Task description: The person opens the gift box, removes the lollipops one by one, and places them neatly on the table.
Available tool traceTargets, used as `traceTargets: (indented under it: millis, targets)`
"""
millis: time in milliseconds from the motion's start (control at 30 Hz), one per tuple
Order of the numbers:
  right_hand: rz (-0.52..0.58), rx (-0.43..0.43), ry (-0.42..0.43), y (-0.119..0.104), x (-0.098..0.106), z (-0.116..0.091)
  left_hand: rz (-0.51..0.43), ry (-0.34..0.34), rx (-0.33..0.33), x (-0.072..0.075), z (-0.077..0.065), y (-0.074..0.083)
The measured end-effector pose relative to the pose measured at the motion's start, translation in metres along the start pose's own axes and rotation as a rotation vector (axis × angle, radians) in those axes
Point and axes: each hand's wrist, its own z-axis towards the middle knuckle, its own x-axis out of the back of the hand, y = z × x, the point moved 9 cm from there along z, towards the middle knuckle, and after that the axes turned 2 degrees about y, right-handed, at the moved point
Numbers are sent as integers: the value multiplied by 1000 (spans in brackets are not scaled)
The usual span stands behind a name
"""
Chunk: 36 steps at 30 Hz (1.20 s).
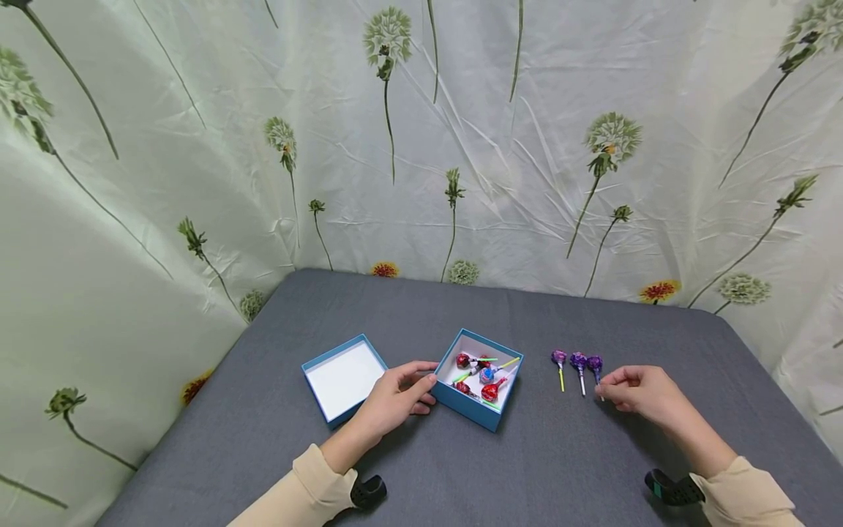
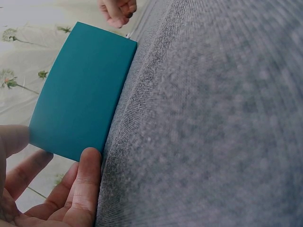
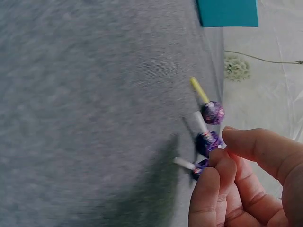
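My left hand (image 1: pixel 388 401) holds the left corner of an open blue box (image 1: pixel 466 407), thumb and fingers set around that corner. Inside lie several lollipops (image 1: pixel 490 392) with red or blue wrappers. In the right wrist view, my right hand (image 3: pixel 246 182) has loosely bent fingers, with a small gap between thumb and forefinger. It is beside the rightmost purple lollipop (image 1: pixel 595 363), partly hiding its head; the white stick sticks out free. To its left lie a second purple lollipop (image 1: pixel 579 361) and one with a yellow stick (image 1: pixel 559 357).
A shallow blue lid (image 1: pixel 339 375) with a white inside lies left of the box, close to my left forearm. Grey cloth (image 1: pixel 540 468) covers the table. Behind it hangs a white curtain (image 1: pixel 514 183) printed with dandelions. Both wrists wear black bands.
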Motion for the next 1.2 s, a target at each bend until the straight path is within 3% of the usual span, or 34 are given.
traceTargets:
  millis: [333, 933, 1200]
  targets:
    - [-52, 86, -22, -37, 5, 1, 4, 4, 4, 1, 0, 0]
    - [-54, 174, -105, -104, -6, 12, 13, 7, 16, 0, -1, 1]
    - [-60, 185, -195, -123, -16, 19, 9, 3, 22, 1, -1, 1]
